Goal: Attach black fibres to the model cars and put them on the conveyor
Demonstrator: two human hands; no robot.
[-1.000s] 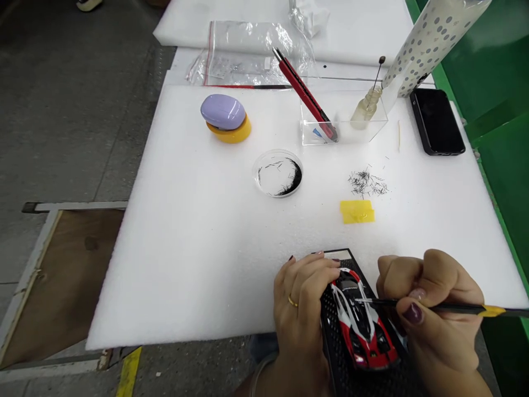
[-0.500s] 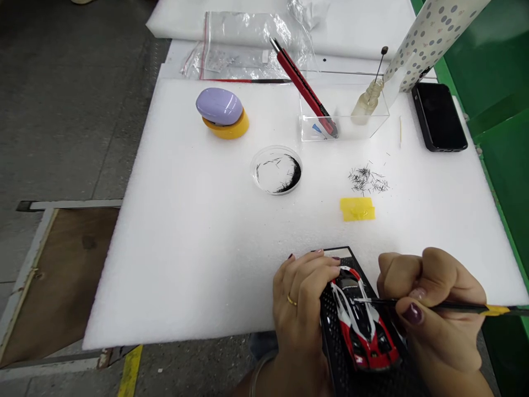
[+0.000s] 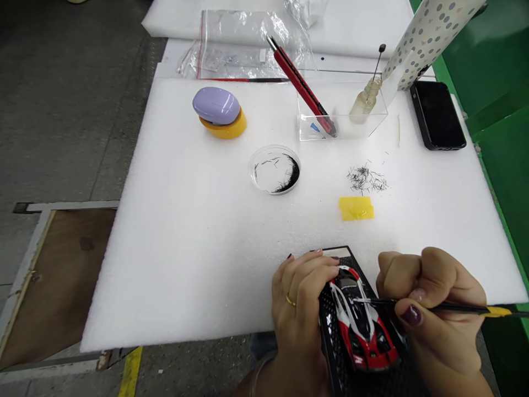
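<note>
A red, white and black model car (image 3: 364, 320) sits on a black textured base (image 3: 330, 325) at the lower edge of the foam sheet. My left hand (image 3: 300, 303) grips the base from the left, its fingertips lying against the car's side. Pinched between thumb and fingers of my right hand (image 3: 433, 309) is a thin black-handled brush (image 3: 454, 309) with yellow tape round its handle. The brush's pale tip touches or hovers just over the car's dark upper surface; I cannot tell which.
On the white foam sheet (image 3: 173, 264) lie a yellow tape piece (image 3: 356, 208), thin black bits (image 3: 363, 179) and a round clear dish (image 3: 275, 170) holding more. Farther back are a clear box (image 3: 330, 129) with a red cutter (image 3: 301, 82) and small bottle (image 3: 367, 98), a lilac-and-yellow case (image 3: 219, 110), and a phone (image 3: 438, 116).
The whole view has shifted very slightly. Both hands keep the same grip, and the brush tip stays at nearly the same spot on the car.
</note>
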